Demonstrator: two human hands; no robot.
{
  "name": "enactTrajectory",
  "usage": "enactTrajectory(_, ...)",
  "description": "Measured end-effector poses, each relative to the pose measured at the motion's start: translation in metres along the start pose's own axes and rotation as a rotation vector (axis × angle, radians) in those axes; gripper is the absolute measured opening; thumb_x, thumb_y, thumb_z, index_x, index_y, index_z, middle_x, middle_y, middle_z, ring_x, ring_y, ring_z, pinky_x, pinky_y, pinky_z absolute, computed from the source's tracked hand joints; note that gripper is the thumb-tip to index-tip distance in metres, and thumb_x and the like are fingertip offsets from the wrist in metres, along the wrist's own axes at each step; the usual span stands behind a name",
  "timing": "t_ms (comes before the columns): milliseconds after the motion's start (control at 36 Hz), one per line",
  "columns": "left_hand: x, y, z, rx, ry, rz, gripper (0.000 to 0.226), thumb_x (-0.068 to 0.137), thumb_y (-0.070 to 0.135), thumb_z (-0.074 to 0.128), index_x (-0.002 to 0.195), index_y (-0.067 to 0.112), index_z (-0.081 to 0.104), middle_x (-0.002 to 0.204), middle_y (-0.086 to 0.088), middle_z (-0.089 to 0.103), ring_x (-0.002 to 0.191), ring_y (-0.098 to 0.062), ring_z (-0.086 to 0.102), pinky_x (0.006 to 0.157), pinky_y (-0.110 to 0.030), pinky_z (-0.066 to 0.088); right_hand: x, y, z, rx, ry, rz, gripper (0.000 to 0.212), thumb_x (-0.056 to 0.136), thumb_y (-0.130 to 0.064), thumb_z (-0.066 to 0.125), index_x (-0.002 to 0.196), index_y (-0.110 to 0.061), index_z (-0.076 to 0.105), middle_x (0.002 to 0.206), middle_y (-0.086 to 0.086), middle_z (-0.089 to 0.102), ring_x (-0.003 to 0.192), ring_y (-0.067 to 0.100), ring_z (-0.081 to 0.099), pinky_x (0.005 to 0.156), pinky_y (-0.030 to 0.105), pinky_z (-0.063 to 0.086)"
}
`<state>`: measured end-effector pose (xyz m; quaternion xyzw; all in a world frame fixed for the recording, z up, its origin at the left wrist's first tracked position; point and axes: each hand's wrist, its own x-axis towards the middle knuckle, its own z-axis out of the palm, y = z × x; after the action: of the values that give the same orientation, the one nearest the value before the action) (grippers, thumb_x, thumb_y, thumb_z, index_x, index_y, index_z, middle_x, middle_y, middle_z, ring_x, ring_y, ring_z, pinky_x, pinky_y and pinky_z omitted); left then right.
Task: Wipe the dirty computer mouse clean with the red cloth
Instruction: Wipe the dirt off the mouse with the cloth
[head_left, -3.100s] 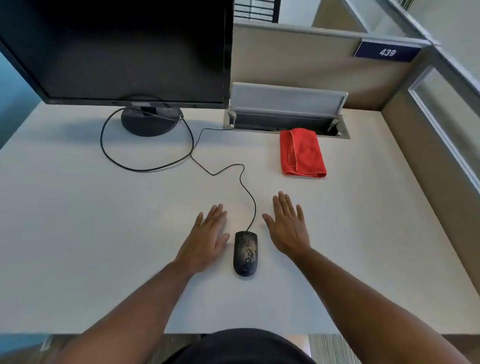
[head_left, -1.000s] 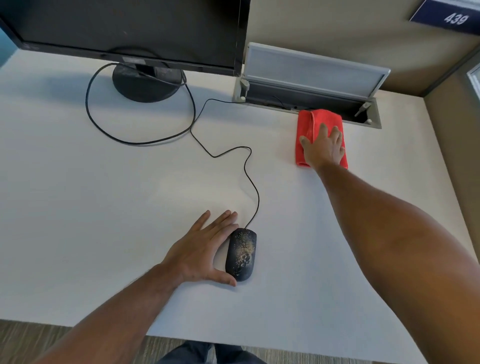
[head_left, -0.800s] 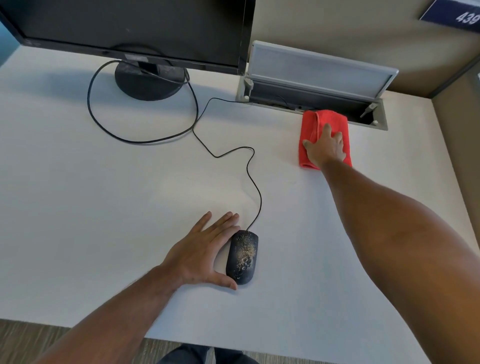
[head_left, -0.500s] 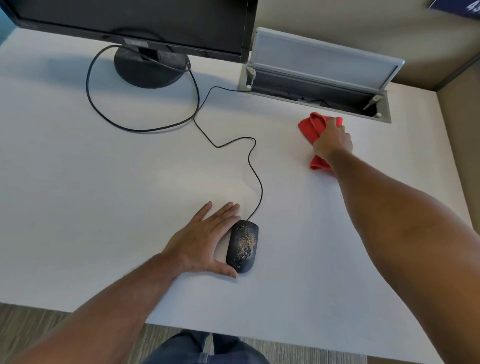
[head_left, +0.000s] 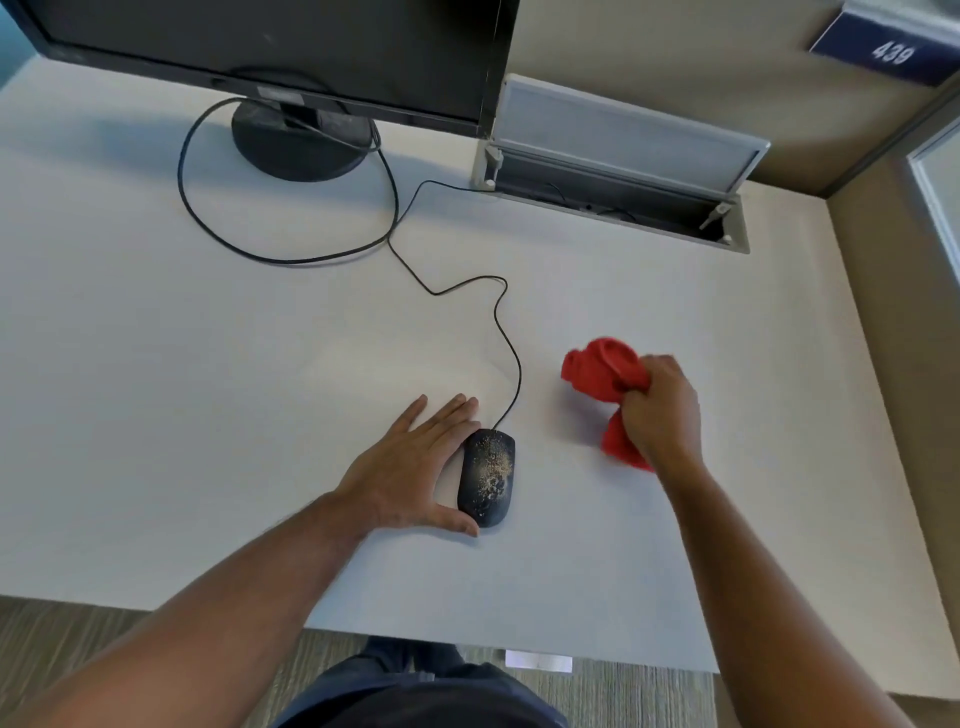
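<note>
A black computer mouse (head_left: 488, 475) speckled with pale dirt lies on the white desk (head_left: 208, 395), near its front middle. My left hand (head_left: 410, 467) rests flat beside the mouse on its left, thumb and fingertips touching its edge, fingers apart. To the right of the mouse, my right hand (head_left: 660, 410) is closed on the bunched red cloth (head_left: 597, 371), held just above the desk. Part of the cloth hangs out below my fist.
The mouse cable (head_left: 498, 322) snakes back to an open cable hatch (head_left: 613, 192) in the desk's rear. A black monitor (head_left: 291, 47) on a round stand (head_left: 301, 140) fills the back left. Partition walls close off the back and right.
My right hand has gathered the cloth into a bunch and carried it from beside the cable hatch toward me, to the right of the mouse. The left hand stays against the mouse.
</note>
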<state>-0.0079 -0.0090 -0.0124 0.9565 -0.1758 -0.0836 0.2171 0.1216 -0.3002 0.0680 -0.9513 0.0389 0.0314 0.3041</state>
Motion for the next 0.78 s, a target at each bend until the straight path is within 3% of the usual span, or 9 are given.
enactTrajectory(111, -0.001, -0.001, 0.001, 0.001, 0.016, 0.013, 0.135, 0.068, 0.103, 0.052, 0.166, 0.014, 0.025, 0.178, 0.005, 0.002, 0.161, -0.001, -0.013, 0.131, -0.039, -0.011, -0.036, 0.012, 0.009, -0.414, -0.192, -0.137, 0.038, 0.081, 0.0, 0.054, 0.117, -0.012, 0.063, 0.13, 0.006, 0.056, 0.117, 0.03, 0.05, 0.09, 0.043, 0.047)
enactTrajectory(250, 0.0, -0.002, 0.002, -0.002, 0.014, 0.018, 0.134, 0.068, 0.103, 0.052, 0.166, 0.016, 0.024, 0.178, 0.006, 0.001, 0.16, 0.0, -0.015, 0.131, -0.04, -0.011, -0.045, 0.008, 0.012, -0.421, -0.339, -0.05, 0.053, 0.088, -0.039, 0.062, 0.136, -0.017, 0.052, 0.161, 0.005, 0.036, 0.143, 0.031, 0.036, 0.113, 0.052, 0.036)
enactTrajectory(333, 0.001, -0.002, 0.002, 0.003, -0.001, 0.019, 0.134, 0.068, 0.103, 0.05, 0.166, 0.016, 0.024, 0.178, 0.006, -0.001, 0.16, 0.001, -0.017, 0.131, -0.041, -0.01, -0.043, 0.009, 0.019, -0.398, -0.356, -0.011, 0.067, 0.091, -0.055, 0.063, 0.142, -0.016, 0.046, 0.168, 0.006, 0.027, 0.152, 0.031, 0.029, 0.118, 0.055, 0.033)
enactTrajectory(417, 0.001, -0.002, 0.002, 0.0, -0.002, 0.016, 0.134, 0.068, 0.103, 0.05, 0.166, 0.016, 0.023, 0.178, 0.006, -0.002, 0.159, 0.001, -0.018, 0.132, -0.041, -0.01, -0.047, 0.009, 0.03, -0.362, -0.258, -0.025, 0.053, 0.096, -0.045, 0.062, 0.135, -0.011, 0.049, 0.156, 0.01, 0.046, 0.141, 0.033, 0.043, 0.112, 0.051, 0.039)
enactTrajectory(528, 0.001, -0.003, 0.002, 0.0, -0.009, 0.01, 0.136, 0.067, 0.105, 0.049, 0.167, 0.016, 0.022, 0.178, 0.006, -0.004, 0.159, 0.0, -0.02, 0.132, -0.041, -0.011, -0.055, 0.006, 0.035, -0.355, -0.118, -0.138, 0.017, 0.095, -0.018, 0.059, 0.109, -0.013, 0.053, 0.114, 0.007, 0.065, 0.106, 0.032, 0.059, 0.082, 0.044, 0.048)
enactTrajectory(639, 0.001, -0.004, 0.003, -0.003, 0.007, 0.013, 0.136, 0.066, 0.105, 0.049, 0.166, 0.016, 0.025, 0.179, 0.004, -0.003, 0.16, -0.002, -0.019, 0.132, -0.041, -0.011, -0.054, -0.009, 0.025, -0.123, -0.181, -0.086, 0.04, 0.086, -0.014, 0.058, 0.118, -0.033, 0.046, 0.09, -0.006, 0.066, 0.077, 0.022, 0.064, 0.066, 0.037, 0.051)
enactTrajectory(694, 0.001, -0.004, 0.004, 0.007, 0.007, 0.018, 0.136, 0.067, 0.105, 0.048, 0.166, 0.015, 0.026, 0.179, 0.002, -0.002, 0.161, -0.003, -0.018, 0.132, -0.042, -0.009, -0.055, -0.022, 0.021, -0.074, -0.269, -0.177, 0.048, 0.085, -0.015, 0.059, 0.124, -0.042, 0.049, 0.092, -0.012, 0.068, 0.074, 0.01, 0.066, 0.066, 0.031, 0.053)
enactTrajectory(778, 0.001, -0.004, 0.004, 0.0, 0.002, 0.015, 0.136, 0.067, 0.105, 0.05, 0.166, 0.016, 0.023, 0.179, 0.001, -0.002, 0.161, -0.004, -0.019, 0.133, -0.043, -0.008, -0.057, -0.045, 0.022, -0.088, -0.377, -0.323, 0.039, 0.086, -0.019, 0.061, 0.12, -0.038, 0.063, 0.103, -0.018, 0.066, 0.079, 0.003, 0.064, 0.069, 0.023, 0.052)
